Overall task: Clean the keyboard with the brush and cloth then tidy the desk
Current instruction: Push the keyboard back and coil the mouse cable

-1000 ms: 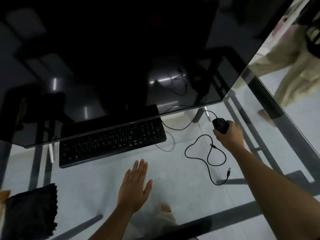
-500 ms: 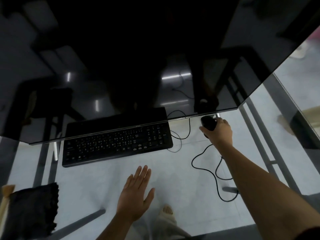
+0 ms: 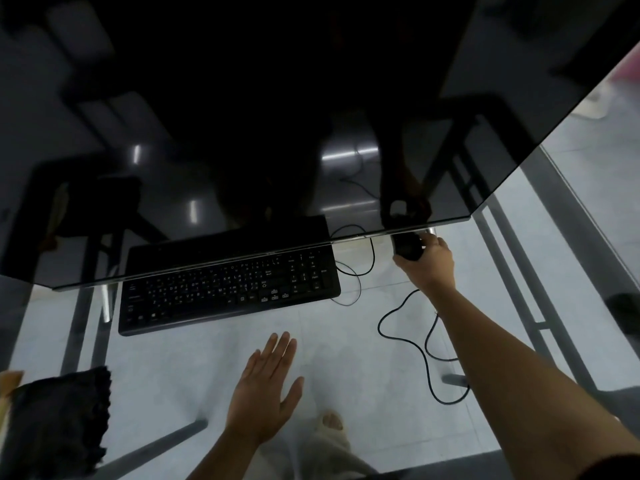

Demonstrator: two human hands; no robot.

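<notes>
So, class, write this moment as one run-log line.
right hand: gripping mouse under monitor edge | left hand: open, flat above desk | keyboard: untouched | cloth: desk's near-left corner

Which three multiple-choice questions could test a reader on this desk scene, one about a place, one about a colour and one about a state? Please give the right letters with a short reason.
1. Where does the cloth lie?
A. near left corner of the glass desk
B. on the keyboard
C. beside the mouse

2. What colour is the keyboard?
A. white
B. black
C. silver

3. What is the right hand doing?
A. lying flat
B. gripping the mouse
C. holding the cloth

Answers:
1 A, the cloth sits at the lower left edge.
2 B, its case and keys are black.
3 B, its fingers close around the mouse, while the left hand is open and flat.
</notes>
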